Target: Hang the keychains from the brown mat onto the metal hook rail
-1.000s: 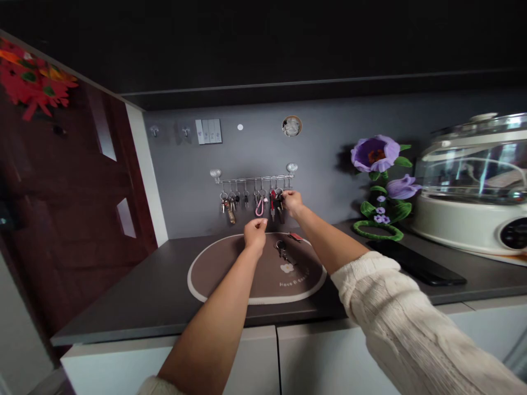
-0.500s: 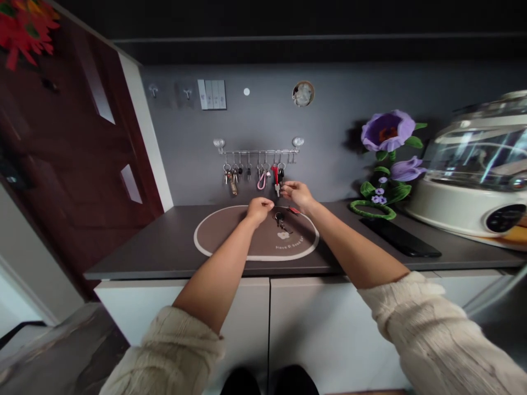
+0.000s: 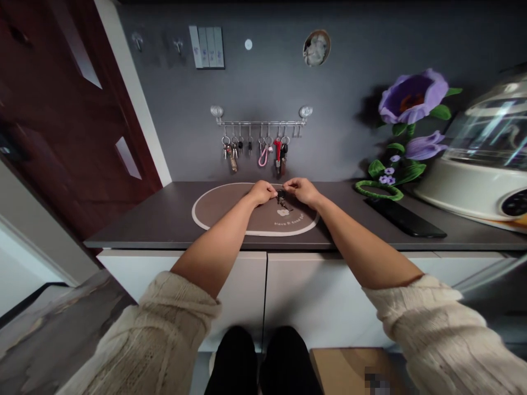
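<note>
On the brown oval mat (image 3: 222,211) lies a small bunch of keys (image 3: 282,198) with a dark ring and metal parts. My left hand (image 3: 262,193) is at its left side, thumb and fingertips pinched at the ring. Close by on the right, my right hand (image 3: 302,191) has its fingertips pressed together just above the keys; what they grip, if anything, is hidden. Above both hands, a clear hook rail (image 3: 261,123) on the wall carries several key rings, among them a pink loop (image 3: 263,156) and a red strap (image 3: 277,149).
A black phone (image 3: 405,216) lies on the dark counter (image 3: 349,227) at the right. Behind it stand a purple flower ornament (image 3: 414,101) and a white appliance with a clear dome (image 3: 465,186). A dark red door (image 3: 53,99) is at the left.
My view has tilted down. Both hands have moved down to the keys on the mat, my right hand away from the hanging keys. The red item on the mat is now hidden.
</note>
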The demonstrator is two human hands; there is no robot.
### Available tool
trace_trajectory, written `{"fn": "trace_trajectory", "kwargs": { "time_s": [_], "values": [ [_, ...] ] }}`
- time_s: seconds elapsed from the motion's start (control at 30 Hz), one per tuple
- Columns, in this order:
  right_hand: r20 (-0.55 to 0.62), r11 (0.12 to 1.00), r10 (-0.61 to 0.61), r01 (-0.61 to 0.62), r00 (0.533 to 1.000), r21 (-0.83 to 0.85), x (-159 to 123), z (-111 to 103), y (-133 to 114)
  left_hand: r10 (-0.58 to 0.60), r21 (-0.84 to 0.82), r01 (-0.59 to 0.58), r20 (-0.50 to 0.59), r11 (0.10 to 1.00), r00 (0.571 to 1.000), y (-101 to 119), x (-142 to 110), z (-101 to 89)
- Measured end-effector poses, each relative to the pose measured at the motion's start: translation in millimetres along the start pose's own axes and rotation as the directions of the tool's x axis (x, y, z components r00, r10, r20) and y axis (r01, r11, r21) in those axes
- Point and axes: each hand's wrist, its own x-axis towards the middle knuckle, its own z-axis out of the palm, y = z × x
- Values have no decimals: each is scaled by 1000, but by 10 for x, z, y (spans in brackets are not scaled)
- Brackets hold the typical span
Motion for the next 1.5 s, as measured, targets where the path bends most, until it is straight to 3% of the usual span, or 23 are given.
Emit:
{"fn": "trace_trajectory", "kwargs": {
  "time_s": [0.27,0.47,0.73,0.93,1.27,1.5],
  "values": [
    [48,1000,11,-12,999,6,13,42,-15,-60,-87,59,-13,994,998,83,-48,14],
    [74,998,31,-35,997,49,34,74,-26,13,-87,-22,-98,996,995,103,-21,3],
    [95,995,50,-58,994,79,0,84,-96,135,160,-110,-153,981,979,98,66,-38],
    [109,996,-9,-1,994,91,3,82,-96,246,326,-170,-209,930,947,102,121,-59],
    [96,984,-98,83,991,155,19,92,-102,336,455,-191,-263,870,904,208,16,-114],
    [91,964,-102,76,991,255,13,109,-105,387,457,-225,-299,860,872,229,9,-121]
  ]
}}
